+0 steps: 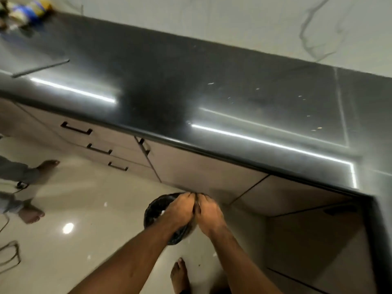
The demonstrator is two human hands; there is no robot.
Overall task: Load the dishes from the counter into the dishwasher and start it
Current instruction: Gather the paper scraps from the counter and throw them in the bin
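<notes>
My left hand and right hand meet, fingers bunched together, over the round bin lined with black plastic (blurry), below the glossy black stone counter.

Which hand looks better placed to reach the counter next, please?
Probably the right hand: it sits nearer the counter edge, while the left hand lies over the black-lined bin. Both are bunched together.
</notes>
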